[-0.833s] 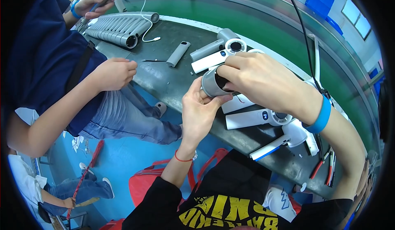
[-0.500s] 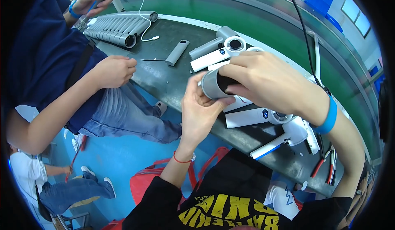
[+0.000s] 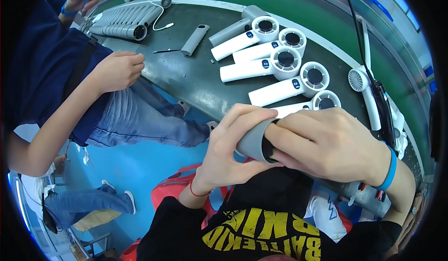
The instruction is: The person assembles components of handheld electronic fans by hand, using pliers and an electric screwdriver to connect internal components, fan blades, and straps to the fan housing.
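Close to my chest, my left hand (image 3: 225,151) is wrapped round a short grey cylindrical shell (image 3: 252,142), thumb below and fingers above. The shell's dark open end is turned to the right. My right hand (image 3: 329,144) has its bent fingers and thumb pinched together in that opening; what they hold there is hidden. Just beyond the hands lie several white handheld fans with round heads, among them one white fan (image 3: 275,94) and, farther off, another white fan (image 3: 233,46).
A grey handle part (image 3: 194,40) and grey tubes lie farther back on the dark bench (image 3: 186,86). A row of grey fans (image 3: 123,25) lies at the far left with a white cable (image 3: 161,18). A co-worker (image 3: 60,74) stands at left. A black cable hangs at right.
Both hands have come nearer to my body with the grey shell, uncovering the row of white fans. My view has shifted a little. The co-worker's near hand has hardly moved.
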Demonstrator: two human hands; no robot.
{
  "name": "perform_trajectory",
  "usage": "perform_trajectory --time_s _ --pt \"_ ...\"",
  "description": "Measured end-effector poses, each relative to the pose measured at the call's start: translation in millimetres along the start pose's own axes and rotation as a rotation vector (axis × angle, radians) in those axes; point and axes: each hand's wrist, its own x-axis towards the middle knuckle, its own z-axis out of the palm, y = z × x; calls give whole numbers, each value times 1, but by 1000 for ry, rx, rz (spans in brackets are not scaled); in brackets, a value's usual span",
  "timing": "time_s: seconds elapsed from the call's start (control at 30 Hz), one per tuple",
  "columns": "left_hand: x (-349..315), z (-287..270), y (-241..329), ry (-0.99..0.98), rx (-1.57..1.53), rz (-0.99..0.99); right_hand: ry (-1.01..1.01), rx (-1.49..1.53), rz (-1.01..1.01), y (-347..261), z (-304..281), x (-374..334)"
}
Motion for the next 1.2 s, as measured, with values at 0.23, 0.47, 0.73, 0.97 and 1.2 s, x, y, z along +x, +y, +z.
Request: perform_trajectory --time_s 0.23,0.47,0.73,0.97,1.2 --pt "-2 6 1 -50 -19 -34 -13 60 42 -1 5 -9" --pt "-1 2 8 -71 48 -33 103 43 -12 -4 13 -10" --pt "-6 6 5 3 117 -31 47 111 34 0 19 -7" --pt "-9 -10 -10 92 35 -91 119 -61 115 -13 -1 4" --pt "-17 -13 -14 126 -304 -169 179 191 156 -9 3 13"
